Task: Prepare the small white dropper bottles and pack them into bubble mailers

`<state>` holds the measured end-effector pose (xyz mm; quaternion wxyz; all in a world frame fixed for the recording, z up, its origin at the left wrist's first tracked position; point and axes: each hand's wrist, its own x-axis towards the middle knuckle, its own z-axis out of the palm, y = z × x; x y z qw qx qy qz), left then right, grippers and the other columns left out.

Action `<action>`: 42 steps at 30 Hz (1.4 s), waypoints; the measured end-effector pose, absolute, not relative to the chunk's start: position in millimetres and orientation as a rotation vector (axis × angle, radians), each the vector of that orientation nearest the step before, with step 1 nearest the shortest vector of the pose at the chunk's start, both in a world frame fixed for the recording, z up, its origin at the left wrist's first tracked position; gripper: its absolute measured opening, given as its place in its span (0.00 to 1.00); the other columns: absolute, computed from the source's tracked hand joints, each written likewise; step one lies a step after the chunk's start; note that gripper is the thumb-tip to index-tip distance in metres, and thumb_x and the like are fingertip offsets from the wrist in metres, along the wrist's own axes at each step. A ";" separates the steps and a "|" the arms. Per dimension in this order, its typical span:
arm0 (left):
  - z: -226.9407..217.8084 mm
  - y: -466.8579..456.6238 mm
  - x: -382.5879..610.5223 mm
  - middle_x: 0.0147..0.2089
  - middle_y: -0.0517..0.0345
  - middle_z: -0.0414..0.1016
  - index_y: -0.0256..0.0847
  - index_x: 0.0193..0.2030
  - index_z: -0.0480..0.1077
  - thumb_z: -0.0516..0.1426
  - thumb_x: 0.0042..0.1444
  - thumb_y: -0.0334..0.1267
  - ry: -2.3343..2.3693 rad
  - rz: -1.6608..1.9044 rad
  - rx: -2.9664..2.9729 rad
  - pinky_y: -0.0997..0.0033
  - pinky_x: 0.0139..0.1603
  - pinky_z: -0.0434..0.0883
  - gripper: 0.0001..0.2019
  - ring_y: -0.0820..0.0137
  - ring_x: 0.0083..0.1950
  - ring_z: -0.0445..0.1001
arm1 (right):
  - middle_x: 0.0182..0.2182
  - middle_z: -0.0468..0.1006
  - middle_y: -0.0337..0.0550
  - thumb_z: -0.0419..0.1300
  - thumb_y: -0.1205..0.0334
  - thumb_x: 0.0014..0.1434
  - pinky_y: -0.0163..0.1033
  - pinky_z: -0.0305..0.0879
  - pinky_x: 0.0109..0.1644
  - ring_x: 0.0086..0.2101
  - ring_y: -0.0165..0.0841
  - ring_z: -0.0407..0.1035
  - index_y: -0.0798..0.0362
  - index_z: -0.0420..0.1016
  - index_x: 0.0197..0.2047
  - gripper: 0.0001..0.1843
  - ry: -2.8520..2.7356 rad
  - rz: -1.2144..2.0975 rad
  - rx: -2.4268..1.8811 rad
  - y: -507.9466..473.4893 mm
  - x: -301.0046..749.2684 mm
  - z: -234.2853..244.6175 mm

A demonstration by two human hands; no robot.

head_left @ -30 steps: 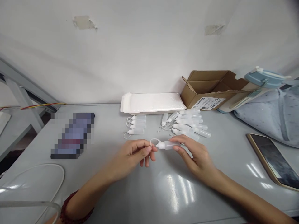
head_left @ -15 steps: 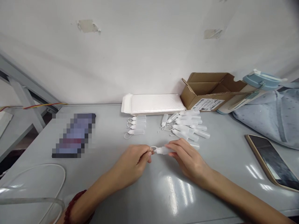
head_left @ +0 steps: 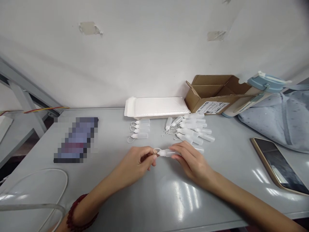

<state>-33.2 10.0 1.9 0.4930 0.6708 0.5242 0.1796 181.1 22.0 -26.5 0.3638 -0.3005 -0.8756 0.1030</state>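
Grey tabletop [head_left: 169, 199] against a white wall: near its middle, the left hand [head_left: 137, 164] pinches the looped cap tip of a small dropper bottle [head_left: 166, 152] (translucent plastic), while the right hand [head_left: 191, 162] has its fingers closed on the body. More bottles [head_left: 193, 130] lie toward the far edge, beside a cardboard box [head_left: 214, 91].

Both forearms are stretched forward and angled inward. The left hand [head_left: 138, 161] and the right hand [head_left: 193, 161] are held close together at the fingertips, thumbs and forefingers pinched shut.
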 end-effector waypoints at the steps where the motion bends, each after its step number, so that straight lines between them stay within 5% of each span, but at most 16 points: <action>1: 3.6 10.5 -34.2 0.26 0.63 0.71 0.40 0.31 0.70 0.50 0.57 0.40 1.261 0.440 1.630 0.75 0.30 0.63 0.10 0.73 0.29 0.68 | 0.35 0.73 0.49 0.51 0.72 0.61 0.39 0.67 0.35 0.34 0.34 0.65 0.56 0.65 0.49 0.12 -2.250 0.280 -0.776 22.6 181.3 -25.9; 4: 6.6 11.7 -35.4 0.29 0.62 0.72 0.42 0.38 0.72 0.53 0.55 0.41 1.286 0.456 1.675 0.74 0.32 0.64 0.09 0.71 0.31 0.68 | 0.35 0.73 0.48 0.52 0.71 0.62 0.40 0.68 0.36 0.35 0.34 0.66 0.55 0.65 0.49 0.12 -2.244 0.298 -0.780 24.3 182.0 -25.4; 16: 14.4 27.6 -64.3 0.22 0.64 0.62 0.40 0.22 0.66 0.50 0.56 0.44 1.448 0.347 1.891 0.75 0.26 0.56 0.15 0.74 0.25 0.59 | 0.42 0.71 0.51 0.53 0.63 0.62 0.45 0.68 0.45 0.43 0.37 0.66 0.53 0.64 0.50 0.12 -2.315 0.310 -0.928 46.3 183.0 -23.8; 22: 14.3 37.4 -84.7 0.22 0.62 0.62 0.40 0.22 0.65 0.48 0.55 0.45 1.631 0.275 1.855 0.74 0.25 0.53 0.15 0.72 0.24 0.60 | 0.45 0.70 0.54 0.48 0.76 0.58 0.44 0.63 0.45 0.44 0.39 0.65 0.57 0.68 0.47 0.16 -2.523 0.001 -1.080 102.7 181.2 -15.6; 27: 7.1 36.5 -87.0 0.18 0.64 0.51 0.42 0.16 0.51 0.48 0.55 0.44 1.697 0.096 1.985 0.71 0.24 0.47 0.19 0.73 0.20 0.51 | 0.40 0.74 0.49 0.49 0.84 0.49 0.40 0.55 0.41 0.40 0.38 0.64 0.56 0.72 0.40 0.21 -2.910 -0.166 -1.181 122.8 169.2 -6.0; 33: 7.6 33.0 -84.8 0.18 0.62 0.52 0.43 0.17 0.47 0.46 0.57 0.46 1.799 0.005 2.045 0.70 0.24 0.46 0.20 0.71 0.20 0.52 | 0.35 0.75 0.47 0.51 0.81 0.54 0.39 0.51 0.37 0.39 0.38 0.62 0.55 0.73 0.37 0.15 -3.016 -0.226 -1.103 128.0 162.8 -5.2; 42: 9.7 32.8 -81.5 0.18 0.61 0.55 0.42 0.17 0.48 0.46 0.56 0.47 1.838 -0.012 2.041 0.71 0.24 0.46 0.20 0.72 0.20 0.53 | 0.38 0.71 0.51 0.58 0.69 0.56 0.40 0.58 0.40 0.39 0.39 0.63 0.57 0.72 0.40 0.07 -2.880 -0.145 -1.162 117.0 161.7 -1.6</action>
